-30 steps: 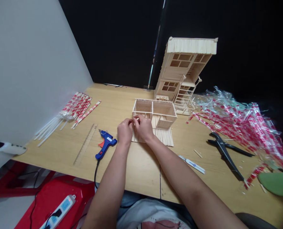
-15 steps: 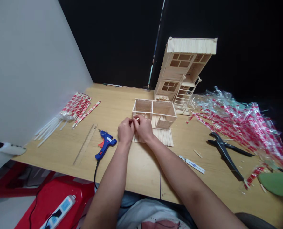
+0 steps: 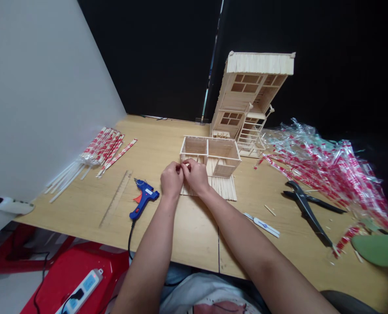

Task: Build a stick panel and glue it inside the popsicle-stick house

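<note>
A low, open-topped model room of pale wooden sticks (image 3: 227, 150) stands on a slatted stick base (image 3: 225, 187) in front of me. My left hand (image 3: 172, 179) is at its front left corner, fingers curled in a pinch. Right beside it, my right hand (image 3: 195, 176) reaches over the base with fingertips pinched together at the same corner. The fingertips of both hands meet there; whatever they grip is too small or hidden to make out. Behind the room rises a taller stick house (image 3: 243, 96) with a ladder stair.
To the left lie a blue glue gun (image 3: 144, 198), a clear ruler (image 3: 115, 198) and wrapped chopsticks (image 3: 105, 146). On the right are a white-handled craft knife (image 3: 262, 224), black pliers (image 3: 307, 209) and a heap of plastic wrappers (image 3: 331, 174). A power strip (image 3: 83, 290) rests on a red stool (image 3: 109, 261).
The whole view has shifted slightly. Both hands stay at the front left corner of the model room with their fingers still pinched.
</note>
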### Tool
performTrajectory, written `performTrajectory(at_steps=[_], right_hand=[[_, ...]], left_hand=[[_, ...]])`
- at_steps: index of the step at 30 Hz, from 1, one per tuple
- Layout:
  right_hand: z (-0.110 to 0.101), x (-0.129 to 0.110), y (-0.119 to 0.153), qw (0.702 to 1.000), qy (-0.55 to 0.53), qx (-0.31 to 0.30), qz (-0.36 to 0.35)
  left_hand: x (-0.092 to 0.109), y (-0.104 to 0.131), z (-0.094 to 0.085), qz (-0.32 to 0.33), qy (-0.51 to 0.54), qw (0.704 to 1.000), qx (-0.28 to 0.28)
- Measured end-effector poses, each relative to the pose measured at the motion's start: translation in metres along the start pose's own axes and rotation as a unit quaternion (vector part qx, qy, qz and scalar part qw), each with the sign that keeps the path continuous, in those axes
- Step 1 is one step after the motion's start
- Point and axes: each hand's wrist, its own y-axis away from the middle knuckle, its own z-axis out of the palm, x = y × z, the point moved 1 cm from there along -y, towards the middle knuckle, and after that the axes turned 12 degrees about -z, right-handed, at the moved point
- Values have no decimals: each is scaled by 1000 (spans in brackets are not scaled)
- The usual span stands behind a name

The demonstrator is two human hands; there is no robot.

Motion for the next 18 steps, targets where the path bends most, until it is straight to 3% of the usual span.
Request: performTrajectory(at_steps=[18], right_hand=[[1,1,0,1000,20,-13,-3]], left_hand=[[1,0,0,-2,1,1000,8]])
